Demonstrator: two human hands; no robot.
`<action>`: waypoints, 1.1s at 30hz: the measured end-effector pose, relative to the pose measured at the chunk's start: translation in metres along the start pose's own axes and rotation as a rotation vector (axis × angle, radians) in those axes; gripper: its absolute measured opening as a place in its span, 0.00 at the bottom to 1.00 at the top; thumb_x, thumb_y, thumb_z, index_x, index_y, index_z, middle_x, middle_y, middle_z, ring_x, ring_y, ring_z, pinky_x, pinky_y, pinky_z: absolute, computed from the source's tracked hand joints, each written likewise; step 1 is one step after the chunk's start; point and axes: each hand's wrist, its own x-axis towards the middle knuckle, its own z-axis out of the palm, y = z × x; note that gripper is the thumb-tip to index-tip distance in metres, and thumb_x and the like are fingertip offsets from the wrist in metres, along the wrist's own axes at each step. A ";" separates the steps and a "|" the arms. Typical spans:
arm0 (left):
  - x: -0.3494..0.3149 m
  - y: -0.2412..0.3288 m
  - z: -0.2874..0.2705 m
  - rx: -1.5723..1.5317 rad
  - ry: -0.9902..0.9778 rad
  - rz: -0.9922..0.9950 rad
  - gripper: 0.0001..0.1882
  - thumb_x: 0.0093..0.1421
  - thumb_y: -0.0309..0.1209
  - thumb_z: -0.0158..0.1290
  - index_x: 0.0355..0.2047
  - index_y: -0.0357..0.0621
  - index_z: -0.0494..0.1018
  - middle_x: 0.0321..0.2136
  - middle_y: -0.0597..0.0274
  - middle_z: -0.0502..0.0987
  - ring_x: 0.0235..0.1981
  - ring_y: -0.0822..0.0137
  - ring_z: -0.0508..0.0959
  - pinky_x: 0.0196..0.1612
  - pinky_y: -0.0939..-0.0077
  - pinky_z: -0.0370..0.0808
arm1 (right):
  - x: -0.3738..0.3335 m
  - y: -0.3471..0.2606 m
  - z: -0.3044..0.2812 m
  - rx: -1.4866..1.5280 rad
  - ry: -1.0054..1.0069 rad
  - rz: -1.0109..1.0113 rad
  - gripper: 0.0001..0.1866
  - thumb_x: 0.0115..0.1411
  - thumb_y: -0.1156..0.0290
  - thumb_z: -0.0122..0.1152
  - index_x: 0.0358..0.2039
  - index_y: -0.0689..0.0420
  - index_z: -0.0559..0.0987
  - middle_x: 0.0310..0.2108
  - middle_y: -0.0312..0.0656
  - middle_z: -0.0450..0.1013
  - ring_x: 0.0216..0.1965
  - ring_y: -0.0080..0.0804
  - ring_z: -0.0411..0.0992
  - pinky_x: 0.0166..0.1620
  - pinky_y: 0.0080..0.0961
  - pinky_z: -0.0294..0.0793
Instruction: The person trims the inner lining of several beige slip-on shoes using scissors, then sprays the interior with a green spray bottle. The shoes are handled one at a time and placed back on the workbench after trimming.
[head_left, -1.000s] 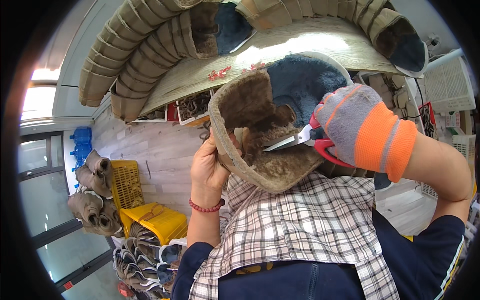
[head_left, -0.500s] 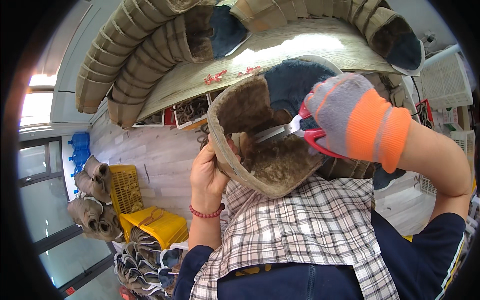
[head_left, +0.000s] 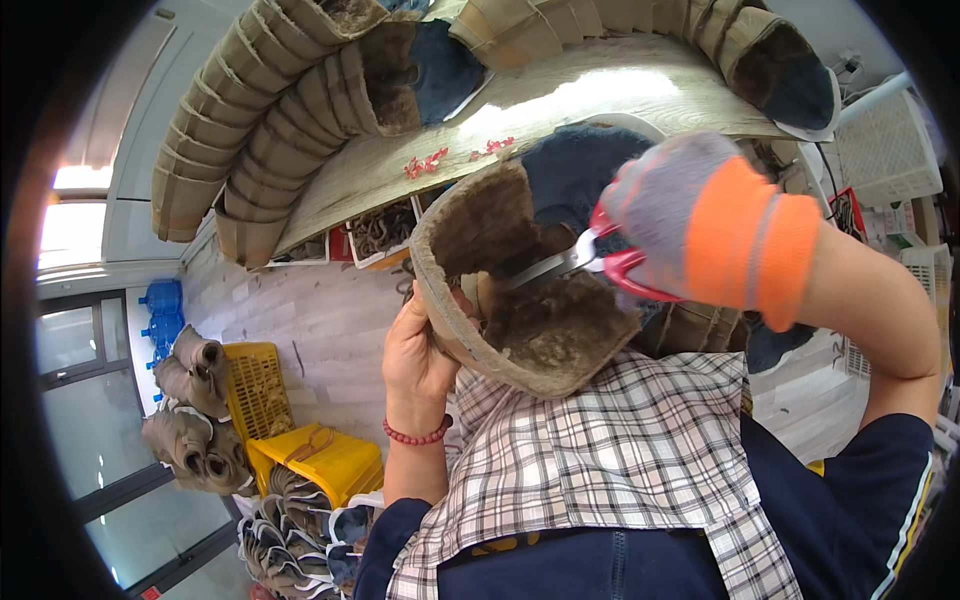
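My bare left hand [head_left: 420, 350], a red bead bracelet on its wrist, grips the near left rim of a boot upper [head_left: 445, 295] lined with brown fleece and dark blue plush. Its fingers curl inside the opening by a small tan flap [head_left: 478, 292]. My right hand [head_left: 690, 220], in a grey and orange knit glove, is closed round the red handles of a pair of scissors [head_left: 560, 266]. The blades reach into the upper toward that flap; their tips are blurred and partly lost against the fleece. Below lies my checked apron [head_left: 600, 450].
Ahead, a wooden table [head_left: 560, 105] bears long rows of nested boot uppers [head_left: 290, 130] and red scraps [head_left: 427, 162]. Yellow crates [head_left: 260, 385] stand on the floor at left, beside more uppers [head_left: 195, 445] and blue water bottles [head_left: 160, 310]. White baskets [head_left: 885, 150] are at right.
The scissor handles have come slightly closer together, and my right hand has shifted a little left. My left hand keeps its grip on the boot upper.
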 end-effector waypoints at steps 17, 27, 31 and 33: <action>0.058 -0.111 0.186 1.326 -1.171 0.569 0.13 0.60 0.33 0.49 0.42 0.39 0.72 0.46 0.47 0.71 0.49 0.56 0.69 0.52 0.70 0.66 | -0.176 0.005 0.089 0.890 1.290 0.562 0.23 0.52 0.76 0.56 0.50 0.67 0.67 0.39 0.40 0.73 0.38 0.23 0.71 0.42 0.19 0.71; 0.079 -0.116 0.139 1.456 -1.741 0.523 0.10 0.45 0.25 0.60 0.27 0.44 0.71 0.62 0.44 0.49 0.63 0.44 0.50 0.62 0.54 0.52 | -0.144 -0.016 0.209 1.712 0.962 0.470 0.21 0.52 0.73 0.56 0.48 0.63 0.70 0.42 0.37 0.71 0.42 0.23 0.69 0.47 0.22 0.67; 0.080 -0.114 0.133 1.470 -1.648 0.591 0.11 0.45 0.23 0.60 0.31 0.44 0.73 0.61 0.44 0.51 0.62 0.46 0.54 0.60 0.57 0.55 | -0.110 -0.010 0.207 1.860 0.912 0.300 0.20 0.52 0.73 0.56 0.47 0.62 0.71 0.40 0.37 0.72 0.41 0.22 0.69 0.46 0.22 0.68; 0.071 -0.114 0.127 1.513 -1.413 0.612 0.19 0.46 0.21 0.59 0.41 0.47 0.73 0.60 0.45 0.54 0.61 0.47 0.56 0.60 0.61 0.58 | -0.084 -0.007 0.241 1.769 0.999 0.358 0.20 0.53 0.73 0.56 0.48 0.62 0.71 0.40 0.37 0.72 0.40 0.22 0.69 0.45 0.21 0.68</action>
